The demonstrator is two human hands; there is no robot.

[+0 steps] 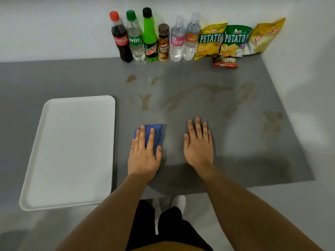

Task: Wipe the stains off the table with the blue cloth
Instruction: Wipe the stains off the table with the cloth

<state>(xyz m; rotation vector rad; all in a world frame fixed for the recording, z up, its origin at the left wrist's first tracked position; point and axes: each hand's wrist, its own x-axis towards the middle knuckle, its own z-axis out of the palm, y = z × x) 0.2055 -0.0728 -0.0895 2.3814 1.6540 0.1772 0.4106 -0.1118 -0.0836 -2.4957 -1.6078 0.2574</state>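
The blue cloth [157,133] lies folded on the grey table [54,78], near the front middle. My left hand [144,154] presses flat on top of it, fingers spread, covering most of it. My right hand [198,144] rests flat on the bare table just right of the cloth, holding nothing. Brown stains [213,89] streak the table beyond both hands, with smaller spots [130,78] near the bottles and a blotch [272,122] at the right edge.
A white tray [72,151] lies on the left, overhanging the front edge. Several bottles [150,37] and snack bags [233,40] line the back wall, with a small red packet [225,62] in front. The table ends at the right [297,142].
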